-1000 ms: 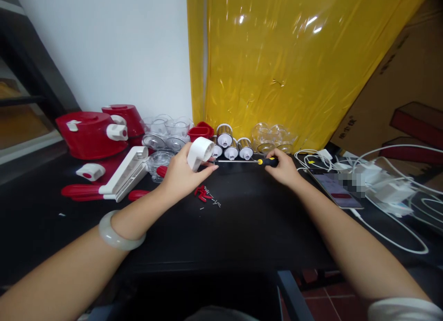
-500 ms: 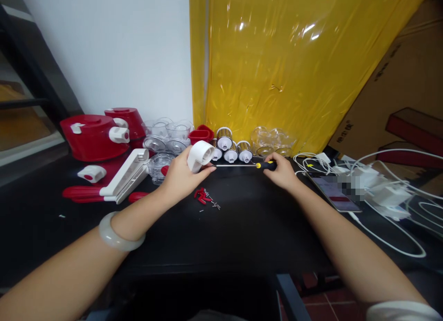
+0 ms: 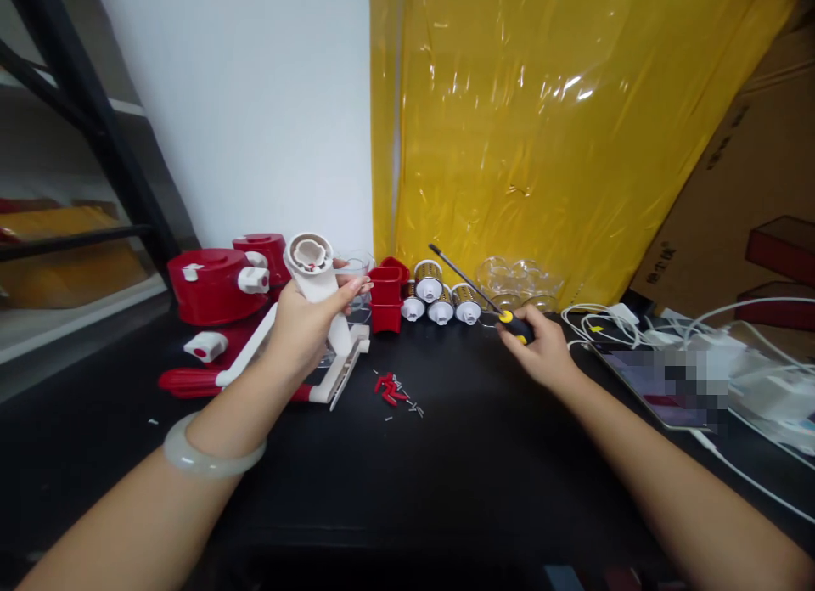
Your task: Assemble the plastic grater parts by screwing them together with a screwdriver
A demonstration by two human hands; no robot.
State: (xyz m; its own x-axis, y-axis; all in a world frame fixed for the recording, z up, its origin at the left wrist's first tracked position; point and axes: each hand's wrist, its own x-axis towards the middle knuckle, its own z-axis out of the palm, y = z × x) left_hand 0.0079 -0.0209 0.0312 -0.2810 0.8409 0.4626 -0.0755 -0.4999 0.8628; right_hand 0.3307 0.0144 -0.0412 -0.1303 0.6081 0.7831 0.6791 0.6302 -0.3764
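Left hand (image 3: pixel 302 325) around a white plastic part with a round hollow end (image 3: pixel 318 286), right hand (image 3: pixel 541 346) around a black-and-yellow screwdriver with a long metal shaft (image 3: pixel 507 318)

On the left, good handling asks for a firm wrap around the stem, with the round end uncovered and turned to the eye. The left hand grips it that way; its thumb and a fingertip meet at something tiny, too small to name, that deserves a light, square pinch. On the right, the other hand is closed on the screwdriver's handle; a relaxed grip with the shaft under control would guard against slips. The tip points far and left, apart from the white part.

The white part's round end rises beyond the left hand's thumb, and its stem runs out to the right beneath. Just right of those fingertips stand glossy red plastic box-shaped pieces (image 3: pixel 386 301). Nearer, between the hands, small red plastic pieces (image 3: pixel 390 390) and thin silvery metal pins or screws (image 3: pixel 413 407) lie on the black table (image 3: pixel 484 464).
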